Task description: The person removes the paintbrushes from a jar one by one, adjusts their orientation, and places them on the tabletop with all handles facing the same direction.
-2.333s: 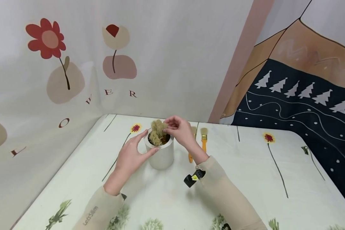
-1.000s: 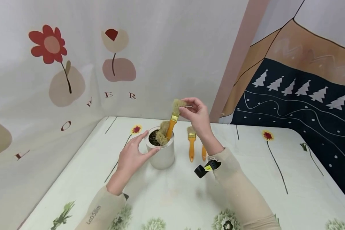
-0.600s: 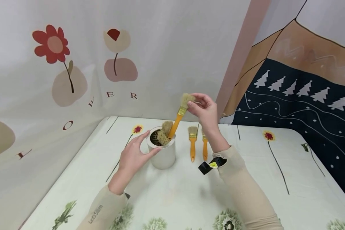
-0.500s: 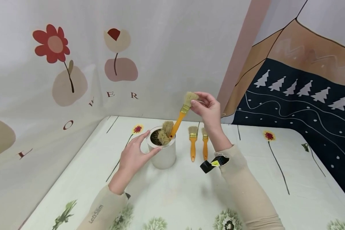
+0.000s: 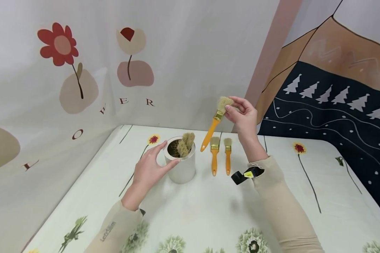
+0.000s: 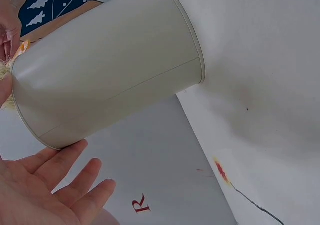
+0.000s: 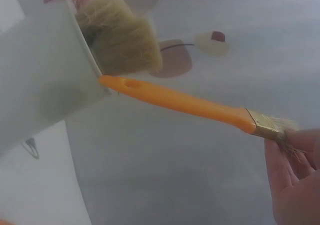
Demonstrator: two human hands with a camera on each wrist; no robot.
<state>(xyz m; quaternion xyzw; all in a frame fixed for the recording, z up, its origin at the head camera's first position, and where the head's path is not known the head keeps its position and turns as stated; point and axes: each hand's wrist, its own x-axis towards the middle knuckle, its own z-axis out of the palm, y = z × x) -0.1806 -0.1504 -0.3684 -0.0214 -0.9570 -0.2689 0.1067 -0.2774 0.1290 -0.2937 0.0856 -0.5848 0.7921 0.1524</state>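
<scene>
Near the back of the table stands a white cylindrical container [image 5: 182, 171]. My left hand [image 5: 149, 165] holds it at the rim, thumb on the near side and index finger across from it; the other fingers spread loosely in the left wrist view. Pale bristly brush heads [image 5: 186, 144] stick out of the container, their lower parts hidden inside. My right hand [image 5: 245, 117] pinches a paintbrush [image 5: 211, 131] by its bristles, orange handle slanting down to the left. The handle's end is in the air, right of the container. In the right wrist view, the handle [image 7: 185, 102] overlaps the container's rim.
Two orange-handled paintbrushes, a wider one [image 5: 214, 156] and a narrower one [image 5: 228, 156], lie side by side right of the container. A flower-print cloth [image 5: 190, 214] covers the table. Printed curtains [image 5: 190, 63] hang behind and at the sides.
My right hand has drawn the paintbrush up out of the container and moved it to the right, uncovering the brushes on the table. My left hand has stayed at the container's rim.
</scene>
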